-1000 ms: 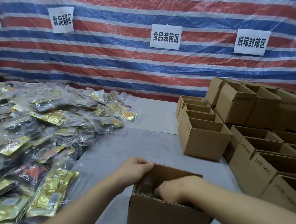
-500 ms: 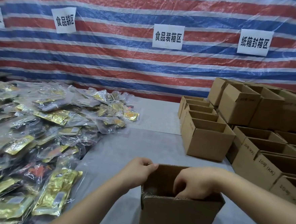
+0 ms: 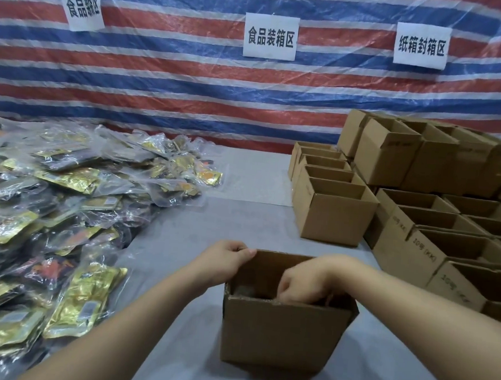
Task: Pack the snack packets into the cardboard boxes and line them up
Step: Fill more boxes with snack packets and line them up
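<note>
Cardboard box stands open between both hands: left hand grips its left rim, right hand reaches inside with curled fingers; what it holds I cannot tell.

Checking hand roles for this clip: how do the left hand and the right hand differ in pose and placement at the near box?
The left hand grips the near box's left rim from outside; the right hand reaches down inside it. The left hand's fingers curl over the cardboard edge; the right hand's fingertips are hidden by the front wall, so any grasp is unclear. Both are bare and at the same box.
</note>
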Available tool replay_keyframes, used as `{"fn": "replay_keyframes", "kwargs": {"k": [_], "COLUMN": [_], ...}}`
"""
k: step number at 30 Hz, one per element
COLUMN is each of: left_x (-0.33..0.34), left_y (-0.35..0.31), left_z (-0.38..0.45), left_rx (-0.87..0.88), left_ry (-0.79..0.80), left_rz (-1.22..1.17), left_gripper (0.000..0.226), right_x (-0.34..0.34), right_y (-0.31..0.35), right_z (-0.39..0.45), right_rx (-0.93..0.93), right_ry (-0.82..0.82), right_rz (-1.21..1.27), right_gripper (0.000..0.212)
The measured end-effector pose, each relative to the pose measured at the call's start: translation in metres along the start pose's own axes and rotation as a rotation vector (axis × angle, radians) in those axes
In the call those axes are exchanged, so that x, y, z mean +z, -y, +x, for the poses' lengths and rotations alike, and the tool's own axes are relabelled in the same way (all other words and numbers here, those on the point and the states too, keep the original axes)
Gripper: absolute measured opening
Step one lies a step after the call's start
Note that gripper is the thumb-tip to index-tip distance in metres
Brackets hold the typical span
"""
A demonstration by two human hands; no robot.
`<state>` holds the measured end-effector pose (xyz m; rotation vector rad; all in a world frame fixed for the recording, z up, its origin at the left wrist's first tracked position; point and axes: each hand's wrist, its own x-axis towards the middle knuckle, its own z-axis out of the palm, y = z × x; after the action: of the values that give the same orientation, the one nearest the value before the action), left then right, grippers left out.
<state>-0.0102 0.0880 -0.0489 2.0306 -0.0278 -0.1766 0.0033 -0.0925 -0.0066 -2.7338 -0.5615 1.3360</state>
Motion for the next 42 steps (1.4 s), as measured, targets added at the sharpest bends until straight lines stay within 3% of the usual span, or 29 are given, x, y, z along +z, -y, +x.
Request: {"fn": "replay_keyframes", "kwargs": {"k": [3,6,11,13,14,17,18,19,21,24,26,28,31,34,38,42], "left_x": [0.002,0.0,0.0,-0.001,-0.001,-0.003,-0.003,-0.004,-0.008,-0.033,-0.065,-0.103,-0.142,-0.141,-0.122,-0.121], "left_y": [-0.002,0.0,0.002,0.003,0.003,0.0,-0.003,-0.006,-0.008,0.002,0.019,0.037,0.067,0.09,0.098,0.105], "left_z": [0.002,0.002,0.002,0.001,0.0,-0.003,-0.003,-0.002,0.001,0.004,0.007,0.004,-0.003,-0.006,-0.007,-0.008], "left_rx": [0.001,-0.001,-0.005,-0.001,0.002,-0.034,-0.053,-0.072,-0.115,-0.152,-0.138,-0.19,-0.434,-0.627,-0.789,-0.819], "left_ry": [-0.018,-0.017,-0.015,0.011,0.024,0.017,0.014,0.019,0.019,-0.037,-0.17,-0.265,-0.189,-0.052,-0.074,-0.191], "left_rz": [-0.004,-0.007,-0.042,-0.065,-0.074,-0.089,-0.099,-0.121,-0.237,-0.355,-0.003,0.642,1.216,1.355,1.516,1.227], "left_gripper": [0.028,0.029,0.03,0.029,0.031,0.045,0.05,0.053,0.058,0.052,0.045,0.047,0.057,0.074,0.083,0.093], "right_x": [0.001,0.011,0.003,-0.004,-0.007,-0.018,-0.019,-0.019,-0.01,0.008,0.011,0.011,0.01,0.009,0.01,0.012], "right_y": [0.006,0.015,0.015,0.012,0.01,0.004,0.002,0.001,-0.002,-0.006,-0.009,-0.012,-0.011,-0.012,-0.015,-0.015], "right_z": [0.006,0.03,0.015,-0.006,-0.015,-0.026,-0.022,-0.017,0.0,0.018,0.02,0.02,0.02,0.023,0.026,0.025], "right_rx": [-0.058,-0.012,-0.051,-0.11,-0.166,-0.284,-0.262,-0.211,-0.091,-0.049,-0.058,-0.065,-0.084,-0.098,-0.105,-0.101], "right_ry": [-0.088,0.056,0.072,-0.054,-0.214,-0.905,-1.025,-1.041,-0.893,-0.809,-0.835,-0.834,-0.827,-0.811,-0.806,-0.82], "right_rz": [-0.034,-0.087,0.067,0.193,0.23,0.204,0.154,0.089,-0.052,-0.086,-0.089,-0.1,-0.116,-0.11,-0.091,-0.11], "right_gripper": [0.034,0.041,0.048,0.047,0.043,0.032,0.029,0.029,0.043,0.063,0.067,0.067,0.068,0.066,0.061,0.066]}}
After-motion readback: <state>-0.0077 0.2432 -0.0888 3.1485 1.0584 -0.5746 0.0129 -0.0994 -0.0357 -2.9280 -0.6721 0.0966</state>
